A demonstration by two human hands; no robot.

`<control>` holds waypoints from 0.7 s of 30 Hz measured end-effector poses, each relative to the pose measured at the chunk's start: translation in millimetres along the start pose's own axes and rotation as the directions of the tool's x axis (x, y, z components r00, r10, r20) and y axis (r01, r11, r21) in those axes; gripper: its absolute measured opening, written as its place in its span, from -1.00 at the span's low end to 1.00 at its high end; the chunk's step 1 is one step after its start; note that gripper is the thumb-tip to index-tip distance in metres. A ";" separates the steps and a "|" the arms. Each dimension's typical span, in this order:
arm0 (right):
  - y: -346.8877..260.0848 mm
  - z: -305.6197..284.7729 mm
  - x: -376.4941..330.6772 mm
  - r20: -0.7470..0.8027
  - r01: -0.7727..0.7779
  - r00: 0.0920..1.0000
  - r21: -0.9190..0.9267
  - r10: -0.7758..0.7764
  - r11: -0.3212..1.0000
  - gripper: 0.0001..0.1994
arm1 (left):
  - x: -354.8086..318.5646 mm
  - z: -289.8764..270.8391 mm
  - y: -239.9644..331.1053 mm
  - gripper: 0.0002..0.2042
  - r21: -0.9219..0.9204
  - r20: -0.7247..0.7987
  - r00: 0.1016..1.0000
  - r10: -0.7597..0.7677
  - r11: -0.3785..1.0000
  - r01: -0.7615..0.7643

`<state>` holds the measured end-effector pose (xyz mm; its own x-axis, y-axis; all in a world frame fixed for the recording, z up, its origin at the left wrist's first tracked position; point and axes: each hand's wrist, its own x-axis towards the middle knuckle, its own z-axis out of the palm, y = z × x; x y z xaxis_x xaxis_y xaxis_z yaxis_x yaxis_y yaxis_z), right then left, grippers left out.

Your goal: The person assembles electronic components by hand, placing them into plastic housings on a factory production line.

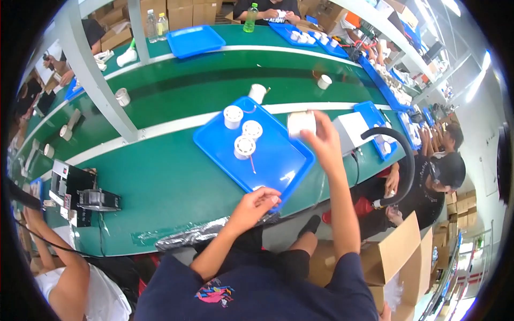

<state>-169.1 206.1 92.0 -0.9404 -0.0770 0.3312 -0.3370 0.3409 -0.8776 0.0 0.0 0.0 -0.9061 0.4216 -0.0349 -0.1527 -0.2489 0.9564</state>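
My right hand (320, 140) is raised over the right side of a blue tray (278, 160) and grips a white cylindrical part (301, 123). At the tray's near corner, my left hand (256, 204) rests on the rim with fingers curled and nothing in it. Three white round spool-like parts (243, 132) stand on the tray's far left part. A thin red strip (251, 163) lies on the tray beside them.
The tray sits on a green conveyor table (171, 176). A white cup-like part (257, 93) stands just beyond the tray. A white box (350, 131) and black hose (401, 160) are right of it. Another person sits right; open cardboard boxes (396, 251) lie below. A black device (80, 195) stands left.
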 end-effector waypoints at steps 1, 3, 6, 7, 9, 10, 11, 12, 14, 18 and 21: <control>1.7 1.3 6.9 0.011 0.009 1.000 0.005 -0.010 1.000 -0.44 | -2.7 4.0 0.7 -0.69 0.304 -0.142 0.979 0.148 0.948 -0.099; 1.5 55.8 64.7 -0.160 0.158 0.960 -0.362 -0.228 0.919 -0.41 | -16.6 -58.2 16.2 -0.67 0.656 -0.068 0.929 0.364 0.717 -0.233; 32.7 86.0 153.8 -0.099 0.147 0.970 -0.490 -0.222 0.859 -0.39 | -6.3 -56.5 3.2 -0.65 0.893 0.038 0.881 0.472 0.380 -0.242; 49.6 98.2 177.4 -0.074 0.114 0.981 -0.532 -0.180 0.839 -0.38 | -5.6 -55.9 3.6 -0.65 0.899 0.044 0.884 0.465 0.367 -0.237; 56.8 135.4 206.5 0.007 0.059 0.998 -0.616 -0.069 0.786 -0.37 | -14.4 -53.2 3.4 -0.68 0.910 0.146 0.894 0.424 0.296 -0.289; 65.1 146.5 222.9 -0.002 0.057 0.997 -0.600 -0.072 0.798 -0.37 | -16.8 -52.1 0.7 -0.68 0.917 0.152 0.896 0.417 0.278 -0.285; 74.3 157.6 235.7 0.028 0.022 1.000 -0.689 -0.003 0.725 -0.35 | -19.8 -50.2 -3.5 -0.69 0.911 0.153 0.892 0.424 0.289 -0.294; 86.1 167.2 251.2 0.051 -0.002 0.997 -0.772 0.065 0.636 -0.33 | -16.9 -51.4 -7.2 -0.71 0.904 0.154 0.886 0.436 0.300 -0.305; 102.3 181.6 268.7 0.055 -0.023 0.993 -0.789 0.108 0.614 -0.30 | -15.9 -48.3 -9.5 -0.71 0.903 0.149 0.888 0.435 0.306 -0.301; 123.4 191.4 284.3 0.115 -0.007 0.974 -0.847 0.195 0.532 -0.19 | -14.5 -45.6 -7.4 -0.73 0.886 0.162 0.891 0.424 0.334 -0.320; 127.4 189.0 276.1 0.071 0.001 0.990 -0.872 0.125 0.490 -0.19 | -12.8 -45.3 -7.1 -0.72 0.880 0.169 0.895 0.413 0.345 -0.326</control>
<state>-480.2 51.2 6.1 -0.9760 -0.1004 0.1935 -0.1264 0.9837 -0.1275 -5.2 -43.1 -19.5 -0.8072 0.4218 0.4129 0.5896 0.5444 0.5966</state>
